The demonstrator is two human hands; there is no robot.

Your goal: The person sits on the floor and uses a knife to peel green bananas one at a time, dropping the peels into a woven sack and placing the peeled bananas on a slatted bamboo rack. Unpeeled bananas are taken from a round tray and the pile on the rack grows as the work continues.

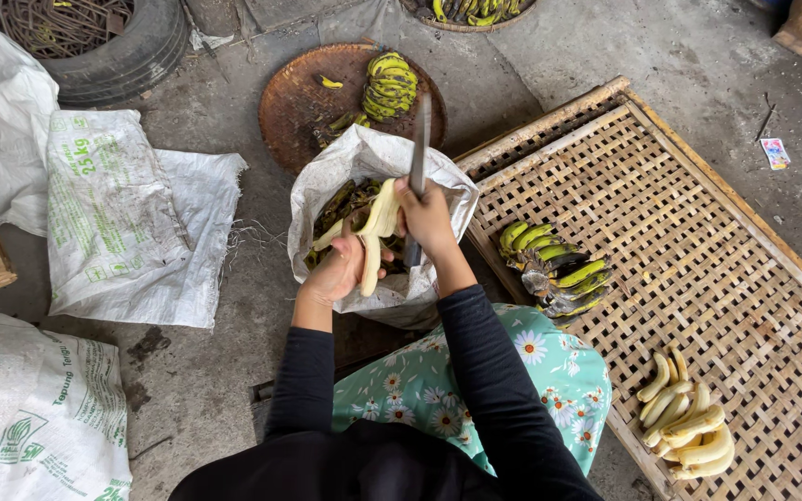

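white sack (378, 167) under left hand (338, 271) around peeled banana (375, 232), right hand (427, 218) on knife (419, 153)

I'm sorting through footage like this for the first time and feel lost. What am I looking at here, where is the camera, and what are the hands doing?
There is no machine here: a person works with bare hands, and the single picture comes from a camera on their head, looking down. The left hand holds a pale, partly peeled banana. The right hand grips a knife, blade pointing away. Below them stands an open white sack holding peels. On the woven bamboo mat lie an unpeeled green bunch and a pile of peeled bananas. Farther off, a round basket tray carries another bunch. More white sacks lie on the concrete to the left.
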